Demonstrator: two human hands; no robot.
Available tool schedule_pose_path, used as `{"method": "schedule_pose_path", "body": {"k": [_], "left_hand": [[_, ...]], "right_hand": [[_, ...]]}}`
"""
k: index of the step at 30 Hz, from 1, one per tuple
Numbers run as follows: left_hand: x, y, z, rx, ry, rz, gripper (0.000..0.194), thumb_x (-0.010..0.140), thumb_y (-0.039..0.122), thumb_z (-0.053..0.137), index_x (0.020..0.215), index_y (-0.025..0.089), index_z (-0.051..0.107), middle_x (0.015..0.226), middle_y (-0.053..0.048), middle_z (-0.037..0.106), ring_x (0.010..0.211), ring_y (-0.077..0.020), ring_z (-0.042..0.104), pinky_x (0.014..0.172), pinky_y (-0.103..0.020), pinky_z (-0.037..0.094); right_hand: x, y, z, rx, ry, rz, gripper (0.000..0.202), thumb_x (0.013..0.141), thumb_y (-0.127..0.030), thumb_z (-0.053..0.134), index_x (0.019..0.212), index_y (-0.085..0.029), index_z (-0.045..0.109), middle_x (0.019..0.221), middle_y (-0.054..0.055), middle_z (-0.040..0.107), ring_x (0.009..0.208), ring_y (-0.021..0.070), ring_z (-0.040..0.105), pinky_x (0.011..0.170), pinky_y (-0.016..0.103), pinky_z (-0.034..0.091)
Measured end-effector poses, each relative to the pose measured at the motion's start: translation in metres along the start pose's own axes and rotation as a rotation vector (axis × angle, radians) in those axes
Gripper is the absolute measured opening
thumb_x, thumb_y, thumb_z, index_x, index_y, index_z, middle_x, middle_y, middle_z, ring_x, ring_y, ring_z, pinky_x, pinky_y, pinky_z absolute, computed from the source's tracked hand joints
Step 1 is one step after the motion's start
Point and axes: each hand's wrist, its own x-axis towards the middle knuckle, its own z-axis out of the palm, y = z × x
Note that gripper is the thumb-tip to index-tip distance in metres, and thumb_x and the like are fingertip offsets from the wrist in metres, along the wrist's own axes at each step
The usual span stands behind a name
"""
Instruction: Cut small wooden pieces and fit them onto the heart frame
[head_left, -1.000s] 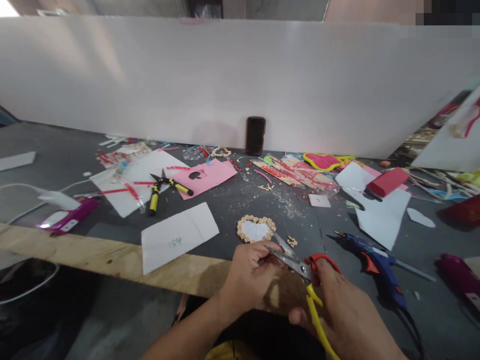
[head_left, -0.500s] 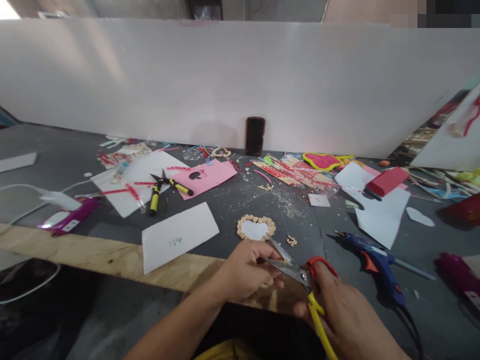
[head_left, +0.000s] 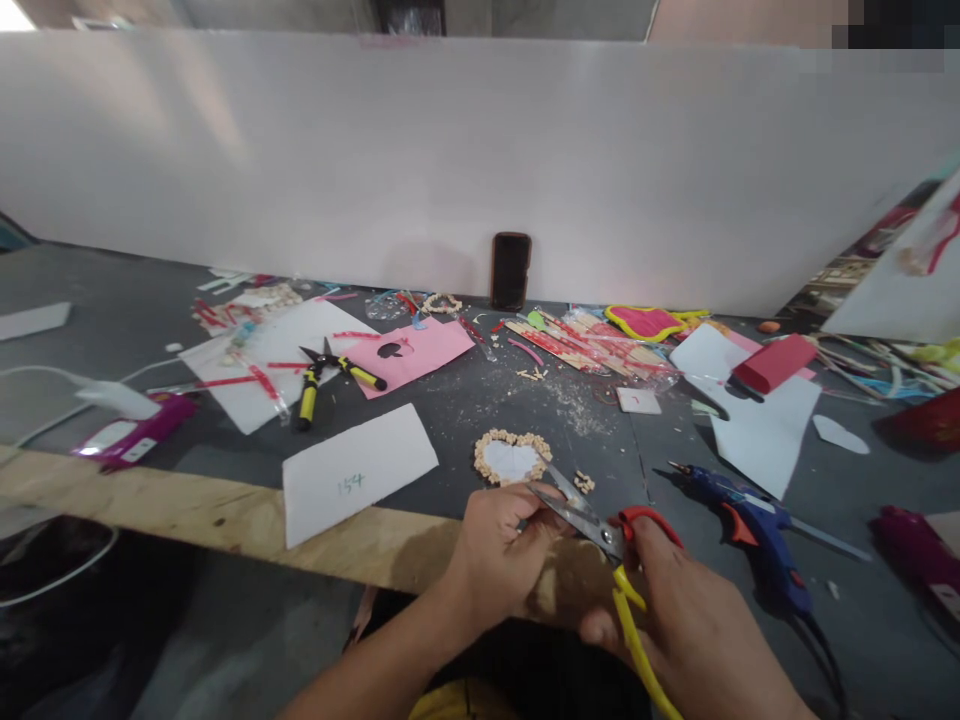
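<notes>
My right hand (head_left: 694,620) grips a pair of scissors (head_left: 609,540) by its red and yellow handles. The blades point up and left, parted a little, around the fingertips of my left hand (head_left: 495,550). Those fingers are pinched together on something small and pale, too hidden to name. Just beyond them on the table lies a white heart-shaped piece (head_left: 510,461) edged with little tan wooden bits. A small cluster of the same bits (head_left: 583,482) sits to its right, close to the blades.
A blue glue gun (head_left: 750,510) with a cord lies at right. White card marked 154 (head_left: 360,475) and yellow-handled pliers (head_left: 309,395) are at left. Behind are pink paper (head_left: 442,350), red-patterned sticks (head_left: 570,345) and a phone (head_left: 511,272) against a white board (head_left: 300,160).
The scissor blades have drawn closer together. My left hand and forearm have shifted slightly right and turned, while the things on the table stay put.
</notes>
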Motion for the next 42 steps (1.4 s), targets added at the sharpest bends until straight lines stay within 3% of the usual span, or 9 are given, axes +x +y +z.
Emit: {"method": "schedule_pose_path", "body": {"k": [5, 8, 13, 17, 25, 31, 35, 39, 42], "left_hand": [[0.003, 0.006, -0.006, -0.079, -0.133, -0.124, 0.022, 0.070, 0.005, 0.047, 0.066, 0.014, 0.067, 0.064, -0.001, 0.066, 0.064, -0.0125, 0.060, 0.061, -0.018, 0.042], [0.007, 0.011, -0.012, -0.101, -0.232, -0.254, 0.021, 0.063, 0.005, 0.047, 0.060, 0.014, 0.067, 0.060, 0.000, 0.065, 0.060, -0.0116, 0.057, 0.057, -0.017, 0.040], [0.012, 0.014, -0.018, -0.158, -0.358, -0.400, 0.016, 0.062, 0.010, 0.052, 0.056, 0.014, 0.066, 0.053, -0.001, 0.062, 0.053, -0.0110, 0.053, 0.052, -0.018, 0.038], [0.010, 0.010, -0.012, -0.205, -0.278, -0.375, 0.014, 0.069, 0.016, 0.055, 0.059, 0.014, 0.064, 0.053, -0.001, 0.061, 0.051, -0.0106, 0.050, 0.051, -0.019, 0.037], [0.003, -0.004, 0.001, -0.110, -0.072, -0.207, 0.017, 0.080, 0.023, 0.056, 0.080, 0.012, 0.069, 0.079, -0.006, 0.069, 0.076, -0.0176, 0.062, 0.068, -0.023, 0.046], [-0.001, -0.001, 0.001, -0.028, 0.001, -0.129, 0.021, 0.083, 0.022, 0.053, 0.074, 0.014, 0.069, 0.071, -0.003, 0.069, 0.070, -0.0161, 0.062, 0.066, -0.021, 0.045], [0.000, 0.001, 0.003, -0.073, 0.009, -0.165, 0.021, 0.082, 0.024, 0.053, 0.069, 0.014, 0.067, 0.068, -0.003, 0.068, 0.067, -0.0155, 0.062, 0.062, -0.020, 0.045], [0.002, 0.005, 0.001, -0.104, 0.000, -0.151, 0.020, 0.079, 0.020, 0.053, 0.063, 0.014, 0.065, 0.068, -0.003, 0.067, 0.067, -0.0149, 0.061, 0.063, -0.020, 0.044], [0.004, 0.011, -0.002, -0.174, -0.063, -0.193, 0.017, 0.075, 0.020, 0.054, 0.061, 0.015, 0.064, 0.060, -0.002, 0.063, 0.059, -0.0131, 0.057, 0.059, -0.020, 0.043]], "right_hand": [[0.001, 0.003, -0.003, -0.085, 0.076, -0.063, 0.052, 0.068, -0.056, 0.063, 0.096, -0.019, 0.040, 0.077, 0.008, 0.062, 0.066, 0.0234, 0.064, 0.054, 0.032, 0.049], [0.000, 0.005, -0.003, -0.057, 0.006, -0.027, 0.048, 0.068, -0.050, 0.064, 0.097, -0.019, 0.042, 0.084, 0.010, 0.063, 0.071, 0.0240, 0.064, 0.059, 0.033, 0.049], [-0.002, 0.003, -0.004, 0.037, -0.126, 0.023, 0.033, 0.075, -0.040, 0.058, 0.095, -0.019, 0.042, 0.071, 0.005, 0.063, 0.060, 0.0199, 0.062, 0.051, 0.028, 0.044], [-0.003, 0.000, 0.000, 0.040, -0.107, -0.003, 0.024, 0.084, -0.026, 0.043, 0.104, -0.015, 0.040, 0.062, 0.002, 0.063, 0.050, 0.0177, 0.060, 0.044, 0.026, 0.036], [0.000, -0.001, 0.005, 0.089, -0.152, 0.100, 0.027, 0.075, -0.015, 0.037, 0.101, -0.016, 0.045, 0.059, 0.003, 0.065, 0.050, 0.0213, 0.063, 0.044, 0.027, 0.037], [-0.001, -0.007, 0.004, 0.251, -0.199, 0.156, 0.026, 0.083, -0.024, 0.037, 0.104, -0.019, 0.050, 0.073, 0.007, 0.069, 0.064, 0.0204, 0.066, 0.051, 0.026, 0.044], [-0.002, -0.011, 0.000, 0.289, -0.212, 0.186, 0.021, 0.088, -0.033, 0.037, 0.098, -0.020, 0.051, 0.066, 0.004, 0.066, 0.058, 0.0185, 0.064, 0.049, 0.025, 0.042], [-0.002, -0.008, -0.003, 0.116, -0.135, 0.145, 0.035, 0.075, -0.048, 0.056, 0.092, -0.020, 0.045, 0.065, 0.003, 0.063, 0.055, 0.0205, 0.062, 0.044, 0.027, 0.041], [0.001, -0.003, -0.004, 0.032, -0.008, 0.008, 0.044, 0.069, -0.050, 0.062, 0.094, -0.019, 0.044, 0.075, 0.007, 0.063, 0.064, 0.0228, 0.064, 0.053, 0.030, 0.047]]}}
